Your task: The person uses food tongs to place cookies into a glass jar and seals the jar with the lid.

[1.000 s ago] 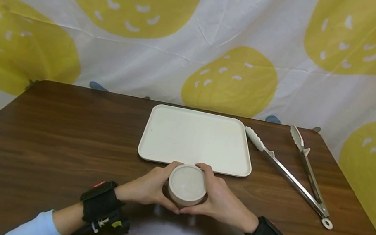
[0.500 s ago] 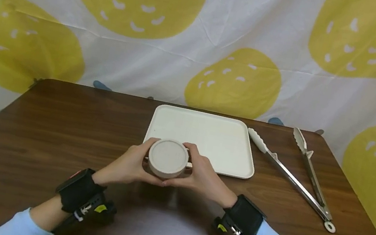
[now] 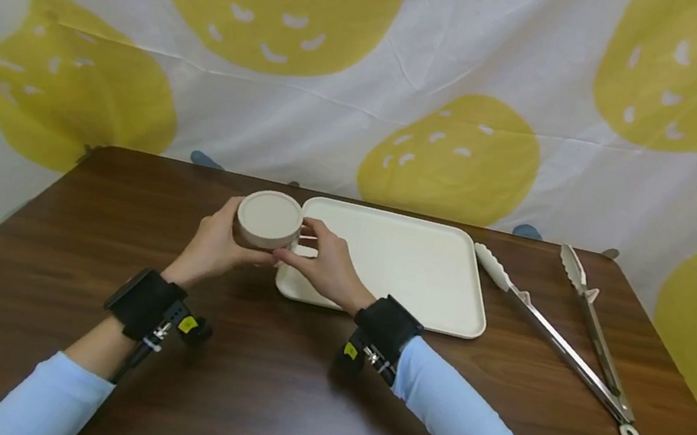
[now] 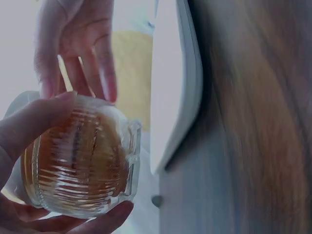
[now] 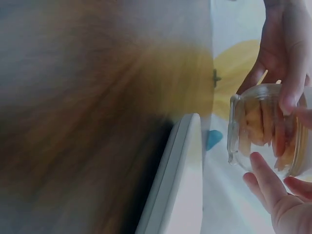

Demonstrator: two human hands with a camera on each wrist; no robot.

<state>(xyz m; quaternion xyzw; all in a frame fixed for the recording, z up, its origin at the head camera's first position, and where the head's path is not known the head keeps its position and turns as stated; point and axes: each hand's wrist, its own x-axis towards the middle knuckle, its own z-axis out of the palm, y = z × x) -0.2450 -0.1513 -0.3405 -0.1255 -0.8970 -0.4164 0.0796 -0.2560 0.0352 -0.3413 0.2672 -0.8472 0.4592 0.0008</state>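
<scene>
A clear ribbed glass jar (image 4: 78,161) with a pale round lid (image 3: 270,218) holds orange-brown pieces, seen through its wall in both wrist views. It is held up above the table, just off the tray's left end. My left hand (image 3: 211,244) grips it from the left, thumb on the near side and fingers curled round the far side. On the other side, my right hand (image 3: 329,265) holds it with the thumb near the left thumb and fingertips (image 5: 263,170) against the glass. The lid sits on the jar. Part of the jar is hidden by the fingers.
A white rectangular tray (image 3: 395,272) lies on the dark wooden table (image 3: 261,396), behind the right hand. Steel tongs (image 3: 560,344) with pale tips lie spread at the right. A lemon-patterned cloth (image 3: 307,132) hangs behind the table.
Both hands have carried the jar leftward and farther from the body, from in front of the tray to its left end. The view has turned slightly left. Tray and tongs stay put.
</scene>
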